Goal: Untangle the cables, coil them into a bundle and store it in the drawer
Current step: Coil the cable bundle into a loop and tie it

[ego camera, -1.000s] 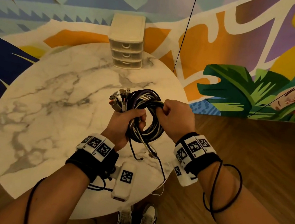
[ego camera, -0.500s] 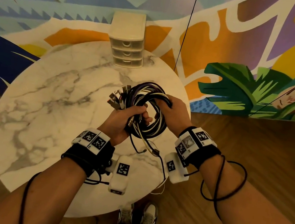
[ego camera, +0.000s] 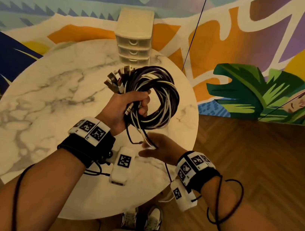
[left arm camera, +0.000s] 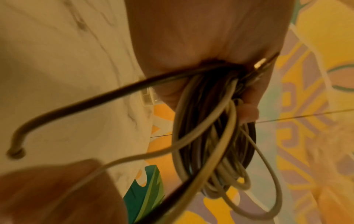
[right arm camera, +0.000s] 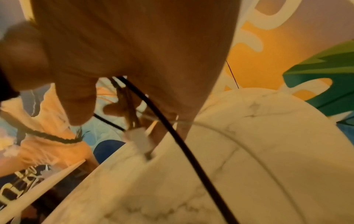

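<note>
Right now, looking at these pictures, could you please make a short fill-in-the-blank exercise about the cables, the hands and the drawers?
1. The cable coil is held by the ___ hand.
2. The right hand is ___ the coil, at its loose trailing ends.
3. The drawer unit has ___ drawers, all closed.
4. The unit stands on the ___ table.

Missing words: left; below; three; marble

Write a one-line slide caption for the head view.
Left hand grips the coiled cable bundle above the marble table; right hand reaches for its loose ends; drawer unit closed.
</note>
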### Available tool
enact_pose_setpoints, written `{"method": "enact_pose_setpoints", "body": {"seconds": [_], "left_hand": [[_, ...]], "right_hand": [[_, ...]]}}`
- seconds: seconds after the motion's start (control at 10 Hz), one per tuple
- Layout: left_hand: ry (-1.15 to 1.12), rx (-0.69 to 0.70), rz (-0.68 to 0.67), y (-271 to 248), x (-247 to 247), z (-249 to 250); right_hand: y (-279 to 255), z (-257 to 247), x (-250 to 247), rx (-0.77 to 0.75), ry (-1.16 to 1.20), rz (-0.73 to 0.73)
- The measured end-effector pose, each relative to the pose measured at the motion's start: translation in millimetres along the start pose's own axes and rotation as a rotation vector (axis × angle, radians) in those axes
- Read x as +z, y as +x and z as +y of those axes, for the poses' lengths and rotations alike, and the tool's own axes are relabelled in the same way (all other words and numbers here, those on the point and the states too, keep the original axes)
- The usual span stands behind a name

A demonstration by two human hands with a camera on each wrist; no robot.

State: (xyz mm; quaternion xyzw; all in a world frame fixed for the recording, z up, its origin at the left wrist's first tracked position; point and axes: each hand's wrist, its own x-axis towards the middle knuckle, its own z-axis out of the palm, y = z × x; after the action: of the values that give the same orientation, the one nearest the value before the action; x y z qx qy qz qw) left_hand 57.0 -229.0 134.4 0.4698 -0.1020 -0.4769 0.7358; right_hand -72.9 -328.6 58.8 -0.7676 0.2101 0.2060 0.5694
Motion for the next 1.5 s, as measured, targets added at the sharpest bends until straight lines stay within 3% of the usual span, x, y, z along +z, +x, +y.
{"method": "enact_pose_setpoints", "body": {"seconds": [0.1, 0.2, 0.3, 0.4, 0.6, 0.7, 0.9, 1.1, 1.2, 1.3, 1.4, 1.5], "left_hand": [[0.116, 0.04, -0.039, -4.0, 3.6, 1.3], [0.1, 0.056, -0.02, -5.4, 7.1, -1.6], [0.095, 0.082, -0.032, -5.0, 7.6, -1.9], [0.086, 0.088, -0.016, -5.0, 5.4, 1.5], [-0.006, 0.114, 0.126, -2.8, -1.2, 8.2], [-0.081, 0.131, 0.201, -0.8, -4.4, 14.9], [-0.104, 0.191, 0.297, 5.1, -9.7, 28.1], [-0.025, 0.259, 0.371, 9.7, -16.0, 23.5], [-0.023, 0.246, 0.376, 11.3, -17.8, 20.9], [-0.019, 0.237, 0.385, 12.2, -22.3, 22.1], [-0.027, 0.223, 0.396, 12.0, -26.1, 22.3], [-0.034, 0.217, 0.393, 11.3, -24.8, 22.1]], "right_hand": [[-9.9, -17.8, -5.3, -0.132, -0.041, 0.057], [-12.6, -32.2, -1.7, -0.222, 0.076, -0.041], [-8.7, -35.5, 13.1, -0.215, 0.078, -0.062], [-3.0, -18.5, 24.9, -0.115, 0.113, -0.047], [-1.0, 23.2, 19.2, -0.126, 0.186, 0.121], [-1.6, 51.3, 2.6, -0.124, 0.146, 0.209], [-11.7, 104.9, -19.5, 0.039, 0.001, 0.404], [-18.3, 123.7, -30.1, 0.132, -0.181, 0.441], [-18.9, 119.1, -32.8, 0.059, 0.086, 0.396], [-15.3, 109.6, -31.4, 0.054, 0.407, 0.432], [-8.7, 108.6, -31.8, 0.104, 0.559, 0.546], [-8.5, 117.6, -28.8, 0.159, 0.349, 0.521]]}}
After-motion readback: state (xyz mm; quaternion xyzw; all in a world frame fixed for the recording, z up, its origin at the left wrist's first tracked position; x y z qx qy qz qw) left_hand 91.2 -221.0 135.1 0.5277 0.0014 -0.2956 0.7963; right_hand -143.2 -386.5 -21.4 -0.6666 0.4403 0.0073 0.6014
